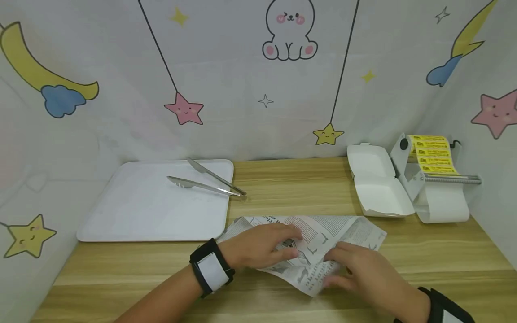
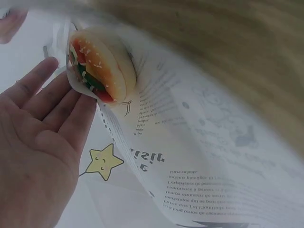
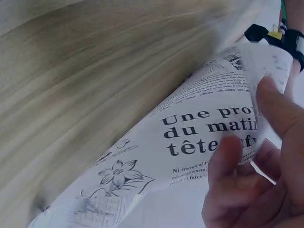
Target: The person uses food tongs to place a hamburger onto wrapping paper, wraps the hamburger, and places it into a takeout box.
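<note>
A newsprint-patterned wrapping sheet (image 1: 311, 229) lies folded on the table in front of me. Inside its fold, the left wrist view shows a hamburger (image 2: 102, 66) with a sesame bun and red and green filling; the paper hides it in the head view. My left hand (image 1: 262, 244) lies over the left part of the sheet, its fingers fairly straight, fingertips at the paper beside the bun. At the sheet's right front corner, my right hand (image 1: 363, 269) pinches the paper with curled fingers (image 3: 228, 156) and thumb (image 3: 273, 97).
A white tray (image 1: 157, 211) stands at the back left, with metal tongs (image 1: 206, 184) lying across its right edge. At the back right are an opened white takeaway box (image 1: 381, 193) and a label dispenser (image 1: 434, 179) with a yellow sticker roll. A printed curtain hangs behind.
</note>
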Demonstrator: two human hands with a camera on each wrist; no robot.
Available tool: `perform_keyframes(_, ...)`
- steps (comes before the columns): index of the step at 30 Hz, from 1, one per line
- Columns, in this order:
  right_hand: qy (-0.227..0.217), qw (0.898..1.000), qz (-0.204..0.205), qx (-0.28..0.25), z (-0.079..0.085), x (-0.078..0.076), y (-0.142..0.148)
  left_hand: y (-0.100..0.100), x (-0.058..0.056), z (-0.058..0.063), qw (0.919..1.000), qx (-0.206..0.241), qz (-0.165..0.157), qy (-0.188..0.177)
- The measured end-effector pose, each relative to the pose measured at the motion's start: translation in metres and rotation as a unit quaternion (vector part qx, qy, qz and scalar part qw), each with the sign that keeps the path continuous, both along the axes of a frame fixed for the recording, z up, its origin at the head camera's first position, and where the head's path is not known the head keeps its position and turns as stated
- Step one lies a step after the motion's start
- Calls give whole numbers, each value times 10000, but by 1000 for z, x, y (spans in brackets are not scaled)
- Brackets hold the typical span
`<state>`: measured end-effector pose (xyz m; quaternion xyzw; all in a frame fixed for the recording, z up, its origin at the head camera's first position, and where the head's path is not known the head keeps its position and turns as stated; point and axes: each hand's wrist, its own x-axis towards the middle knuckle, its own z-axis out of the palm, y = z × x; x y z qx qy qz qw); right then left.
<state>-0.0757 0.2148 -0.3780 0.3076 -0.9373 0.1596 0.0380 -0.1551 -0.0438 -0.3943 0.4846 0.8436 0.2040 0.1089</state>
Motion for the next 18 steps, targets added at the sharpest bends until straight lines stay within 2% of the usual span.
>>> perform_keyframes(4,-80,9996,-169,233,3,-7,0,-2,-2,3,9996,-48,-7,-283)
perform_keyframes(11,502,9951,-833,-166,6,-27,2,-2,-6,4,9990,-113,-74,-431)
perform_keyframes(14,581,9934,-952,-284,1,-40,4,-2,-7,3,9990,-49,-65,-440)
perform_keyframes(18,392,9928,-989,-548,-11,-59,3,-3,-10,0,9983,171,3,-551)
